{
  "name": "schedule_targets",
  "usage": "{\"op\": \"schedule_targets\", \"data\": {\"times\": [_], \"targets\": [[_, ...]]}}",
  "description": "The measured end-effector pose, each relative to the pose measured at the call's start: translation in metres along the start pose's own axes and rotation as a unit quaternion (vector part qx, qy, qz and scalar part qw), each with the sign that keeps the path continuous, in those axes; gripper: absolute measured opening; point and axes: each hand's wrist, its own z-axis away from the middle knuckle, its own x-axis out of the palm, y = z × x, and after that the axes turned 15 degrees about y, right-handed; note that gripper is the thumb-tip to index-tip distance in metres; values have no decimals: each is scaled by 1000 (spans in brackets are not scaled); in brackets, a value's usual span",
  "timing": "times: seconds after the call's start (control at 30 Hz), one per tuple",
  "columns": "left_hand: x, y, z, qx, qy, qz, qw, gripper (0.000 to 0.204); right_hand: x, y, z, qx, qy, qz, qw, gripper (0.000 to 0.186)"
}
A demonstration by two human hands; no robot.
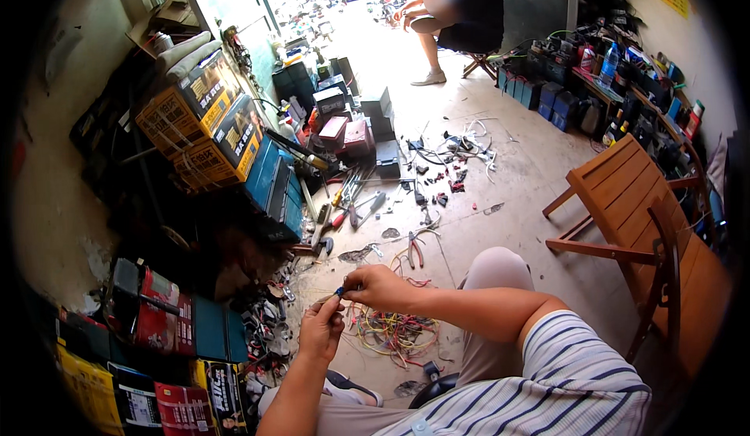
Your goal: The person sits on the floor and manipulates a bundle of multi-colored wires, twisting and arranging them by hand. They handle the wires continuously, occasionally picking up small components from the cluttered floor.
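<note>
A small blue piece (pixel 339 291), too small to name its kind, sits where my two hands meet. My left hand (pixel 319 332) is closed, pinching it from below with thumb and fingers. From the right my right hand (pixel 380 288) comes in, its fingertips closed at the same piece. Thin pale wire seems to run out beside the fingers. Under my right forearm lies a tangled heap of red, yellow and other thin wires (pixel 397 336). Just beyond my hands, a pair of pliers (pixel 415 250) lies on the floor.
Screwdrivers (pixel 337 219) and scattered scraps (pixel 441 182) lie farther ahead. Stacked battery boxes (pixel 205 127) and red and black batteries (pixel 166 307) line the left. A wooden folding chair (pixel 637 194) stands at right. Another person (pixel 466 10) sits on a stool near the doorway.
</note>
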Motion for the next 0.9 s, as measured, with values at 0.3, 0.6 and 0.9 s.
{"op": "schedule_targets", "data": {"times": [0.3,0.6,0.9], "targets": [[19,0,0,9,-24,9,1000,3,-15,-2,-1,38,14,-38,998,15],[17,14,4,25,-9,33,999,5,-18,16,0,49,-15,44,998,11],[-6,23,8,54,8,47,997,7,-15,25,6,94,-81,80,989,13]]}}
